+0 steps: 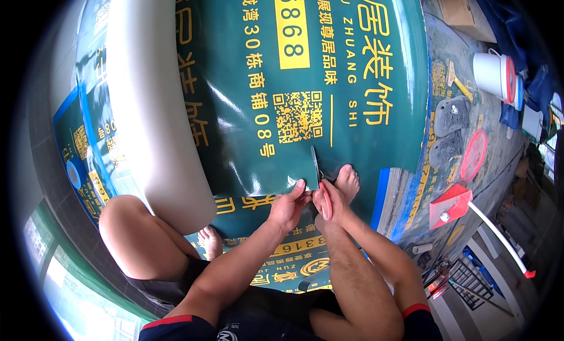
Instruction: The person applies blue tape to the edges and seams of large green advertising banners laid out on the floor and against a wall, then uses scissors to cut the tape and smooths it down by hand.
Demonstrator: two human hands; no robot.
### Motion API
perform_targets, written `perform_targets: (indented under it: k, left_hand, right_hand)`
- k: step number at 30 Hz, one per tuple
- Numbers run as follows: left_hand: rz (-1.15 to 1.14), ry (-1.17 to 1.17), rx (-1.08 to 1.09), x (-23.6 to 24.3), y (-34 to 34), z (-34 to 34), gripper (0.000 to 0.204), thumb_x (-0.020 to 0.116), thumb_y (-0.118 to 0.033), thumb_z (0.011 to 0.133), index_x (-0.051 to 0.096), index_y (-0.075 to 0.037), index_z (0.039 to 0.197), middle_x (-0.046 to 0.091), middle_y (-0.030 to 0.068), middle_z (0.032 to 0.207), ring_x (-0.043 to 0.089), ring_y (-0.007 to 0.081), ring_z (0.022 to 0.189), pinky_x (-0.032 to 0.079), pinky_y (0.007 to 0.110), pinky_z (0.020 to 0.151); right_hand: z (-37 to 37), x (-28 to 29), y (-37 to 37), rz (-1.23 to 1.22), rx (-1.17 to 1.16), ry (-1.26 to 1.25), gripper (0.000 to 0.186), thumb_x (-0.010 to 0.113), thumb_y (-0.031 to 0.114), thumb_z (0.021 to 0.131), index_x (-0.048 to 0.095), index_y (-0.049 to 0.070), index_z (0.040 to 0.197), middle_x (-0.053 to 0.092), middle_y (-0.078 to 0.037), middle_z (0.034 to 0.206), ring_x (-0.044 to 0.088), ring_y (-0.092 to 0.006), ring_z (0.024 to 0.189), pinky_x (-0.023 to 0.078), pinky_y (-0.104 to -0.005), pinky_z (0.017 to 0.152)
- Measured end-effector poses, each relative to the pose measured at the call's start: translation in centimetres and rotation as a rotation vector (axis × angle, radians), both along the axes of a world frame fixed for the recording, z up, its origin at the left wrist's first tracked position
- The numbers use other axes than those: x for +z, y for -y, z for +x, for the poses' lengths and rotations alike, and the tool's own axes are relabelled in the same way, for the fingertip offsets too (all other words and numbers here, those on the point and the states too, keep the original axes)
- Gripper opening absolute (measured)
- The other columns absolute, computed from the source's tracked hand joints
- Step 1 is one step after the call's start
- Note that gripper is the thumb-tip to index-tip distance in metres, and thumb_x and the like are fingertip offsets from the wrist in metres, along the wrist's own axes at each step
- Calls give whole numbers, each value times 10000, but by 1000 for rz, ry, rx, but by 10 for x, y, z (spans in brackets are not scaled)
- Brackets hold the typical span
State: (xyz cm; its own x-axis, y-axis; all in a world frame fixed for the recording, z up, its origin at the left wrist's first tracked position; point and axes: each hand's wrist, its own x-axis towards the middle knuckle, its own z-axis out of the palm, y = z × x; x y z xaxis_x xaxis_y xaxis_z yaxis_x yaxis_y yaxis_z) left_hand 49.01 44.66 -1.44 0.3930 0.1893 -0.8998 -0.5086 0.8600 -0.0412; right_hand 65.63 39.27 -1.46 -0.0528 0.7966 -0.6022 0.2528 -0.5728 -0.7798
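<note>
A dark green printed protective sheet (pixel 235 117) with yellow lettering spreads in front of me, coming off a thick roll (pixel 155 106) whose white back faces up. My left hand (pixel 288 206) pinches the sheet's near edge between thumb and fingers. Right beside it, my right hand (pixel 333 203) is closed around red-handled scissors (pixel 326 201) at the same edge. A short slit runs from there away from me into the sheet, with one side slightly raised. The scissors' blades are mostly hidden by the sheet and my fingers.
My bare feet stand on either side of the near edge. To the right lie grey clogs (pixel 451 116), a pink oval ring (pixel 473 155), a red dustpan (pixel 450 206) with a white handle, and a yellow-handled scraper (pixel 459 82). Farther off stands a white bucket (pixel 490 73).
</note>
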Motion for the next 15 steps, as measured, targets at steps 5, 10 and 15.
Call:
perform_targets:
  k: [5,10,15]
  left_hand:
    - [3,-10,12,-1,2,-1,287,633,-250,1014,637,-20,1185,707,88,1083,652,193,964,507,345,876]
    - [10,6,25,0,2,0,269,638,-236,1011,637,-31,1185,707,78,1075,651,191,943,510,340,853]
    - [-28,13,39,4,-1,0,222,682,-192,984,640,-75,1169,696,36,1031,641,158,906,512,308,815]
  right_hand:
    - [-1,2,-1,21,-10,24,467,444,517,1044,512,72,919,517,-17,586,539,-163,533,415,-311,524]
    - [2,-2,-3,271,86,315,455,450,512,1036,530,73,945,532,-44,601,553,-202,552,429,-312,557]
    - [1,-12,-3,223,215,768,504,412,593,979,669,160,995,557,-199,1015,475,-403,1031,356,-522,929]
